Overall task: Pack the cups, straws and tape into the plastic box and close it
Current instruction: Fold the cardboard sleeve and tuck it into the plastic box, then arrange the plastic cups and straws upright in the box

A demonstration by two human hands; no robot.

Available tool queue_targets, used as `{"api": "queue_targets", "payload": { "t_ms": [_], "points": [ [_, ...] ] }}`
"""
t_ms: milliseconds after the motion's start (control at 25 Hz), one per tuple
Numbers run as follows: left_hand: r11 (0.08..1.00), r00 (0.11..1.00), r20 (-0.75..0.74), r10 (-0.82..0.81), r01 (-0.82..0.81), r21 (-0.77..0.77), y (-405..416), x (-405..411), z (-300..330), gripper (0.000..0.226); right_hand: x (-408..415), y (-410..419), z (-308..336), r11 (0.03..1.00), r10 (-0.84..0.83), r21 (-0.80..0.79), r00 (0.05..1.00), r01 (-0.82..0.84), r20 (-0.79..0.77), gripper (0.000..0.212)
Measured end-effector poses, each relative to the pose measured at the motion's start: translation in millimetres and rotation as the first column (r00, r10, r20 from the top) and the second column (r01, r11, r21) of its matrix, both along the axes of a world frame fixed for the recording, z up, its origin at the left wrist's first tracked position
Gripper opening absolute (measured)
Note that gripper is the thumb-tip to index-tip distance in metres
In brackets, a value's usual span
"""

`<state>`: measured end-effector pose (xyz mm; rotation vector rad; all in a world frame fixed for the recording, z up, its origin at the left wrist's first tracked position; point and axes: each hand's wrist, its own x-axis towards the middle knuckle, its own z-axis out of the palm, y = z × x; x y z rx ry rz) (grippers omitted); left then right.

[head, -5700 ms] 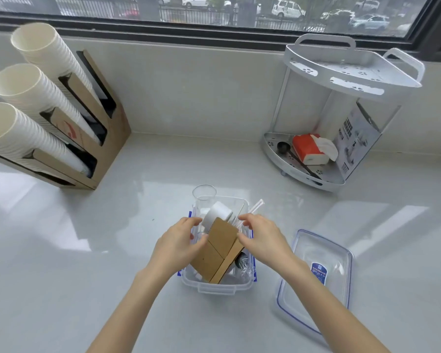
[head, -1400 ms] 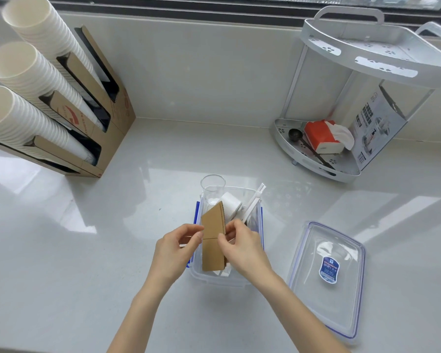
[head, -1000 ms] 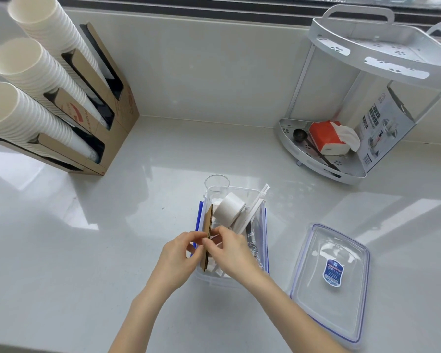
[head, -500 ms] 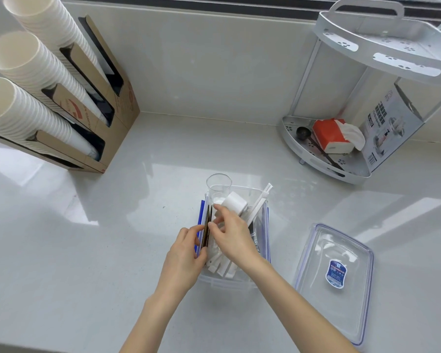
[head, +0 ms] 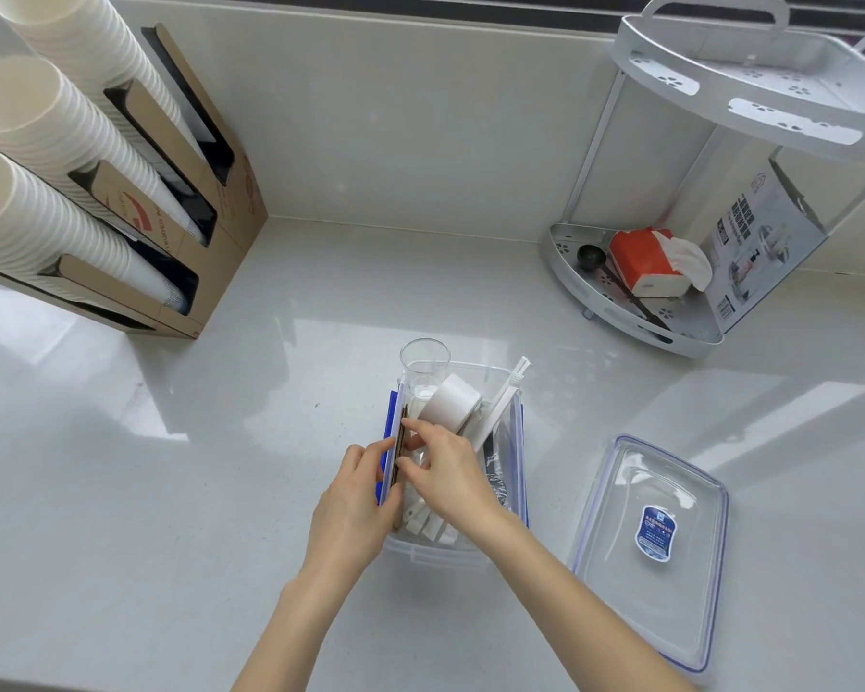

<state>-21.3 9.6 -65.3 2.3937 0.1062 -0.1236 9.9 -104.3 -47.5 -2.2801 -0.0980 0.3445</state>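
Box: I see the clear plastic box [head: 513,442] open on the white table [head: 171,491], its blue side latches hanging down at left and right.
Contents: a clear cup [head: 424,364] stands in the far left corner and rises above the rim; the white tape roll [head: 451,403] leans just beside it; wrapped straws [head: 500,397] slant out over the far right edge.
Cardboard: a brown cardboard piece [head: 400,442] stands on edge, tight against the inside of the left wall.
Left hand: my left hand [head: 353,506] is over the left rim, fingers closed on the cardboard and wall from outside.
Right hand: my right hand [head: 450,472] is inside the box, fingertips pinching the cardboard from the inner side.
Lid: the lid [head: 655,546] lies apart on the table to the right, near the table's front edge.
Open room: bare table to the left and behind the box; the cup holder [head: 206,232] and corner rack [head: 670,312] are well apart.
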Motion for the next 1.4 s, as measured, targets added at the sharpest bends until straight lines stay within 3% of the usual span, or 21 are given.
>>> {"api": "queue_targets", "payload": {
  "t_ms": [200, 320, 480, 640, 880, 1040, 1200, 1400],
  "points": [
    [1.0, 1.0, -0.012, -0.006, 0.006, -0.017, 6.0, 6.9, 7.9, 0.039, -0.3, -23.8, 6.8, 0.993, -0.118, 0.005, 0.992, 0.118, 0.04, 0.033],
    [0.998, 0.999, 0.04, 0.03, -0.028, -0.048, 5.1, 22.8, 17.9, 0.044, -5.4, -34.1, 4.7, 0.989, -0.061, -0.132, 0.998, 0.06, -0.003, 0.045],
    [0.988, 0.996, 0.083, 0.012, 0.001, -0.157, -3.2, 53.7, 29.6, 0.067, -9.6, -28.6, -0.8, 0.965, 0.036, -0.253, 0.991, -0.068, -0.127, 0.063],
    [0.99, 0.996, 0.061, -0.069, 0.076, -0.117, -15.8, 74.9, 30.5, 0.056, -5.9, -25.2, -2.0, 0.972, 0.002, -0.235, 0.997, -0.019, -0.075, 0.045],
    [0.99, 0.996, 0.083, -0.02, 0.031, -0.138, -24.6, 76.7, 21.2, 0.022, -9.0, -32.7, 1.6, 0.997, -0.054, -0.063, 0.998, 0.052, -0.034, 0.022],
    [0.987, 0.988, 0.153, 0.033, -0.008, -0.163, -18.7, 73.0, 32.0, 0.014, -10.5, -40.5, 7.4, 0.994, -0.082, 0.066, 0.995, 0.086, -0.064, 0.017],
    [0.949, 0.966, 0.24, 0.092, -0.012, -0.315, -9.1, 65.4, 47.1, 0.004, -8.3, -59.2, 23.2, 0.925, -0.163, 0.323, 0.977, 0.2, -0.136, 0.019],
    [0.899, 0.971, 0.206, 0.118, -0.016, -0.438, -6.4, 48.4, 57.5, 0.041, -4.9, -83.4, 55.2, 0.866, -0.288, 0.431, 0.957, 0.254, 0.014, 0.029]
  ]
}}
